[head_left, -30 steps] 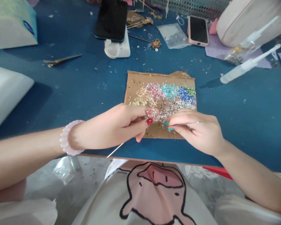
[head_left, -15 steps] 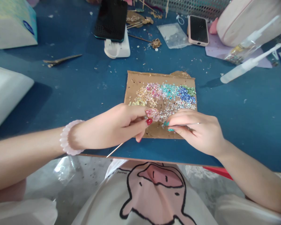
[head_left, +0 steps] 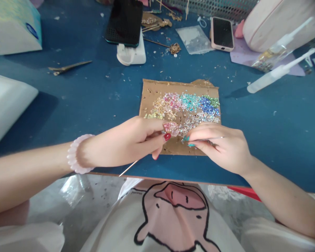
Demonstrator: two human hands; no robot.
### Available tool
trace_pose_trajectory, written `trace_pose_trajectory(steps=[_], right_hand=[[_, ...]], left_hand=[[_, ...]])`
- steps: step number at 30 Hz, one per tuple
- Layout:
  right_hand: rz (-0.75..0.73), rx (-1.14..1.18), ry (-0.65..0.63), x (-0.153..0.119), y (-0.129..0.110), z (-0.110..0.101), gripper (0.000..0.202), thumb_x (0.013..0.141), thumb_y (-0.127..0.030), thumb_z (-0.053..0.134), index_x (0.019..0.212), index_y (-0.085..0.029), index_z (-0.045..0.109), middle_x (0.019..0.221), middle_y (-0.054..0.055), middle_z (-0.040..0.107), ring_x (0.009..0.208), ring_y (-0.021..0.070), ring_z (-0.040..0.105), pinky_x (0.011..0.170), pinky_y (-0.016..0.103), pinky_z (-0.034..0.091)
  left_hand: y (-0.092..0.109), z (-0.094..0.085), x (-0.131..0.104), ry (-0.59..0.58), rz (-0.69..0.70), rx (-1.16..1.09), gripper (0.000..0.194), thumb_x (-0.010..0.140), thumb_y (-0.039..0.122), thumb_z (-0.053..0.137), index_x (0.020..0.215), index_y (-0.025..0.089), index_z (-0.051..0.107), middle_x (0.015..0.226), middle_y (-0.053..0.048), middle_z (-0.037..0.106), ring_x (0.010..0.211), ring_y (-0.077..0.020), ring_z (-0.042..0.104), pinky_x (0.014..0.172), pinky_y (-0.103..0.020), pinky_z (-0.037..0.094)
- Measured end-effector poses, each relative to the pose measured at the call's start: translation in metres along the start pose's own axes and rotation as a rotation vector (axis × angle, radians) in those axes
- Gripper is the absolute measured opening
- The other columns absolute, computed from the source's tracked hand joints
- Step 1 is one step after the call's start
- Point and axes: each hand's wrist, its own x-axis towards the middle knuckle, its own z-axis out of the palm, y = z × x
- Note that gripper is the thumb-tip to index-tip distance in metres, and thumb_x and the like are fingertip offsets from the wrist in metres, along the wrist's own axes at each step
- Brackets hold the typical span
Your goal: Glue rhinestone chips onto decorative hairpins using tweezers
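Between the thumb and fingers of my left hand [head_left: 136, 140] is a small pink fan-shaped piece [head_left: 171, 128], held over a brown cardboard sheet [head_left: 149, 92]. A thin wooden stick [head_left: 128, 168] pokes out below this hand. My right hand [head_left: 217, 145] pinches a slim metal tool [head_left: 211, 138] just right of the pink piece, its tip low over the cardboard. Small chips lie on the sheet in colour patches: yellow [head_left: 157, 112], pink [head_left: 173, 100], turquoise [head_left: 189, 101], blue [head_left: 209, 106], green [head_left: 214, 100] and silvery white [head_left: 196, 119].
Behind the cardboard lie a black phone [head_left: 124, 22] on a white device [head_left: 132, 56], a plastic bag [head_left: 194, 39] and a pink-edged phone [head_left: 222, 34]. A white dropper bottle [head_left: 267, 79] is at right. Metal clips [head_left: 69, 67] and a tissue box [head_left: 14, 28] are at left.
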Motion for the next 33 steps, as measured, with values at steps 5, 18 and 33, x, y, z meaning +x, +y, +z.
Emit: trace_pose_trajectory(steps=[5, 18, 33], right_hand=[[-0.001, 0.003, 0.006, -0.0002, 0.0002, -0.0002, 0.011, 0.084, -0.010, 0.056, 0.084, -0.020, 0.059, 0.080, 0.000, 0.068, 0.077, 0.0101, 0.064, 0.072, 0.022, 0.051], [-0.003, -0.003, 0.003, 0.0001, 0.0001, -0.0005, 0.010, 0.084, -0.010, 0.056, 0.085, -0.020, 0.059, 0.079, 0.000, 0.068, 0.075, 0.0097, 0.064, 0.072, 0.022, 0.051], [-0.006, -0.006, 0.002, -0.0001, 0.0003, 0.0001, 0.011, 0.083, -0.009, 0.057, 0.084, -0.020, 0.059, 0.080, 0.000, 0.068, 0.077, 0.0095, 0.063, 0.073, 0.022, 0.051]], left_hand=[[0.0006, 0.0005, 0.0002, 0.002, -0.006, -0.004, 0.022, 0.086, 0.011, 0.041, 0.071, 0.017, 0.055, 0.059, 0.007, 0.061, 0.047, -0.0055, 0.048, 0.046, -0.016, 0.034], [0.0002, 0.0001, -0.0003, 0.004, 0.005, -0.019, 0.022, 0.085, 0.009, 0.042, 0.067, 0.017, 0.052, 0.059, 0.008, 0.060, 0.048, -0.0039, 0.049, 0.048, -0.014, 0.036], [0.0004, 0.0005, -0.0004, 0.020, 0.035, -0.039, 0.024, 0.084, 0.005, 0.043, 0.066, 0.017, 0.052, 0.057, 0.010, 0.060, 0.048, -0.0030, 0.050, 0.048, -0.012, 0.036]])
